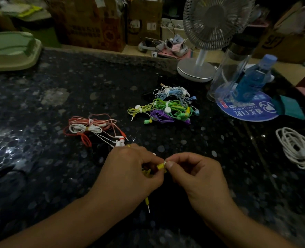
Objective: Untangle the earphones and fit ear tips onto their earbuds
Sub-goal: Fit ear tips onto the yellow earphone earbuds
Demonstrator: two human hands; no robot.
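left hand (130,169) pinching yellow earbud (160,166) | earbud lying sideways, tip toward right hand (196,173) | right fingertips pinched on white ear tip (165,162)

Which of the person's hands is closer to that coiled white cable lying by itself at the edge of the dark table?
The right hand. The coiled white cable lies off to its outer side. The left hand sits farther away, beyond the right one; both pinch a small yellow earbud.

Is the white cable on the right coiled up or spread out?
Coiled up: the white cable lies in bundled loops on the table, apart from both hands.
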